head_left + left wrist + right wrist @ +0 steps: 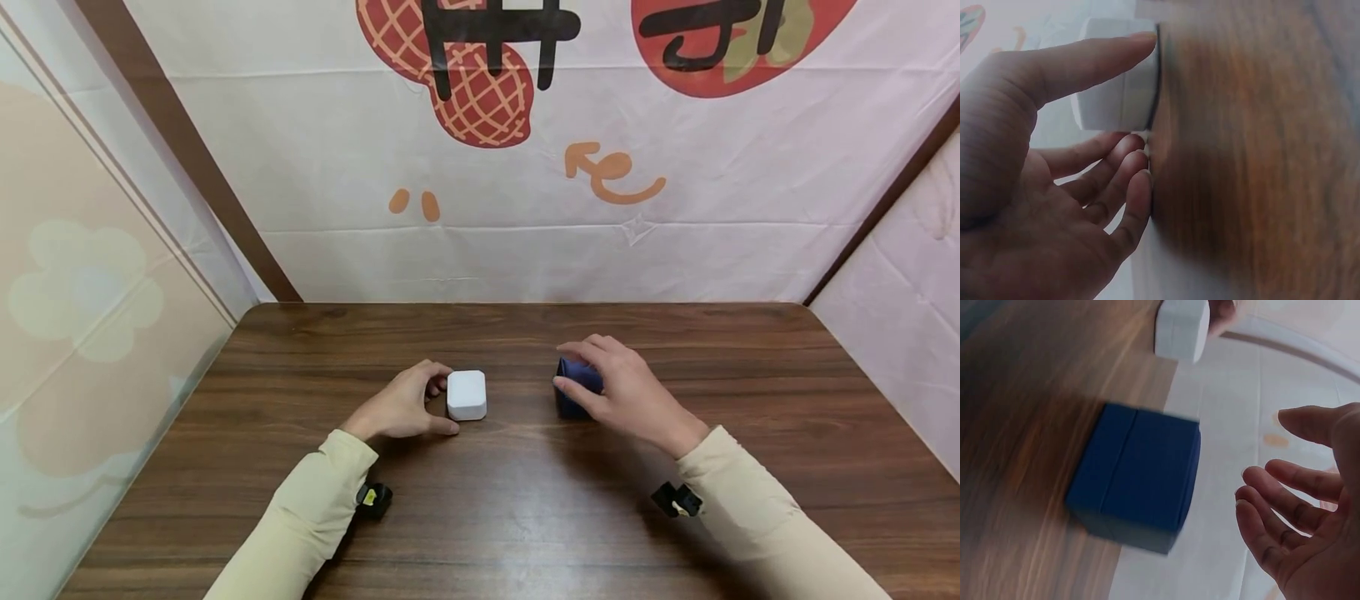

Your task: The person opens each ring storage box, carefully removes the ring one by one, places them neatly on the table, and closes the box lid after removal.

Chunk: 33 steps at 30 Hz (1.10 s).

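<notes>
A small white box (467, 395) with rounded corners rests on the wooden table. Just left of it is my left hand (401, 402), thumb and fingers spread apart at its near and far sides. In the left wrist view the thumb (1085, 65) crosses in front of the white box (1100, 103), and the other fingers bend loosely beside it; contact cannot be made out. To the right, a dark blue box (576, 387) stands on the table, partly hidden by my right hand (626, 387) above it. The right wrist view has a gap between the blue box (1138, 472) and the relaxed fingers.
The brown wood-grain table (495, 517) ends at a pale printed cloth (525, 258) behind it. More printed cloth (90, 292) hangs along the left side, and another panel (900, 317) on the right. Black wrist cameras sit at both cuffs.
</notes>
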{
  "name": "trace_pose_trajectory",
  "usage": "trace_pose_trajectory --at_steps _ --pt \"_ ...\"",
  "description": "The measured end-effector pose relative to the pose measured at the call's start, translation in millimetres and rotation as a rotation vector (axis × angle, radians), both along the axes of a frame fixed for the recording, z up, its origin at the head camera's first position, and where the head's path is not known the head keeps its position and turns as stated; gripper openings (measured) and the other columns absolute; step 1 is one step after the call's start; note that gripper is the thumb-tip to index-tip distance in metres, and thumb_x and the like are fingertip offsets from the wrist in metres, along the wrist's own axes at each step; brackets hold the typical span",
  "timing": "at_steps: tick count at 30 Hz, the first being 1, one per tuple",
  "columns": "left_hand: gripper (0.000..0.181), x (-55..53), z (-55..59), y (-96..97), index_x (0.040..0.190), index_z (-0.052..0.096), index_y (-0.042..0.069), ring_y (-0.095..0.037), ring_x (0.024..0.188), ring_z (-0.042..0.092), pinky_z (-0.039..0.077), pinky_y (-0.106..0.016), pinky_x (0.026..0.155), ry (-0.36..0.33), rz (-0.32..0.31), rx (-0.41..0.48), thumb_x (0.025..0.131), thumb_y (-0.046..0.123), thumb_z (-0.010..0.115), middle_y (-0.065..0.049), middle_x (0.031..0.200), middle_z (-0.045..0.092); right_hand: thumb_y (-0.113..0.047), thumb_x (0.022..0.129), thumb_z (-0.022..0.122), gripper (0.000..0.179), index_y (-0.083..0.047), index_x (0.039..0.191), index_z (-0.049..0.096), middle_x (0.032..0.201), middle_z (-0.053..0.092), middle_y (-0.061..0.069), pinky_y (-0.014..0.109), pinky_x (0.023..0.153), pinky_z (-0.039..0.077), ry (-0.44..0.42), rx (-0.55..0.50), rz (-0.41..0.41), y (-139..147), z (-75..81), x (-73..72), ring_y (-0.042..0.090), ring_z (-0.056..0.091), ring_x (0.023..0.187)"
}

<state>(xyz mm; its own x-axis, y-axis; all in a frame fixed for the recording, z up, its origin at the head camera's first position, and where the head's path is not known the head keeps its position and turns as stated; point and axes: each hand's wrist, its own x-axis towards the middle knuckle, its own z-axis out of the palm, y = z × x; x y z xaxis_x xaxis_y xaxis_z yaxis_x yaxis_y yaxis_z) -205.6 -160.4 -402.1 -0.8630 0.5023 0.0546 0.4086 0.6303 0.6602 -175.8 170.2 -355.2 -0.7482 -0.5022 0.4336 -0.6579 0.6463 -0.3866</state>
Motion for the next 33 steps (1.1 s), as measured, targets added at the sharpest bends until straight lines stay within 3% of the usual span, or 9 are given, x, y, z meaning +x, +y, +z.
trace_pose_trajectory --at_steps 8,12,17,25,33 --pt "0.058 3.4 0.8 8.2 0.116 0.062 -0.007 -0.023 0.091 0.056 0.048 -0.033 0.081 0.001 0.044 -0.003 0.07 0.011 0.091 -0.007 0.098 0.058 -0.029 0.093 0.075 0.043 -0.004 0.127 0.065 0.103 0.062 0.002 0.039 0.075 0.05 -0.013 0.055 0.062 -30 -5.5 3.2 0.018 0.058 0.087" --pt "0.055 4.1 0.2 9.8 0.114 0.063 -0.007 -0.023 0.09 0.057 0.047 -0.033 0.08 0.011 0.06 -0.013 0.069 0.009 0.09 -0.008 0.096 0.059 -0.028 0.093 0.076 0.046 -0.003 0.129 0.063 0.106 0.063 0.005 0.037 0.078 0.053 -0.086 0.075 0.084 -46 -7.7 3.6 0.019 0.062 0.091" --pt "0.055 5.7 -0.3 10.2 0.113 0.065 -0.008 -0.023 0.087 0.057 0.047 -0.033 0.078 0.018 0.07 -0.009 0.067 0.009 0.09 -0.009 0.094 0.059 -0.028 0.091 0.078 0.053 0.001 0.133 0.06 0.114 0.064 0.014 0.044 0.084 0.054 -0.204 0.096 0.092 -66 -11.1 0.9 0.029 0.065 0.104" --pt "0.056 10.3 0.2 11.5 0.115 0.066 -0.007 -0.022 0.086 0.057 0.047 -0.032 0.077 0.01 0.077 -0.011 0.067 0.01 0.09 -0.007 0.093 0.059 -0.027 0.085 0.084 0.066 0.004 0.137 0.056 0.13 0.061 0.018 0.051 0.099 0.049 -0.289 0.111 0.079 -91 -19.2 -8.2 0.035 0.059 0.122" --pt "0.062 10.7 1.8 12.9 0.122 0.065 -0.009 -0.021 0.086 0.056 0.048 -0.033 0.076 -0.022 0.117 -0.025 0.069 0.01 0.09 -0.007 0.093 0.06 -0.019 0.087 0.082 0.051 0.001 0.129 0.062 0.119 0.064 0.012 0.036 0.083 0.054 -0.301 0.114 0.126 -102 -25.3 -16.3 0.023 0.064 0.101"
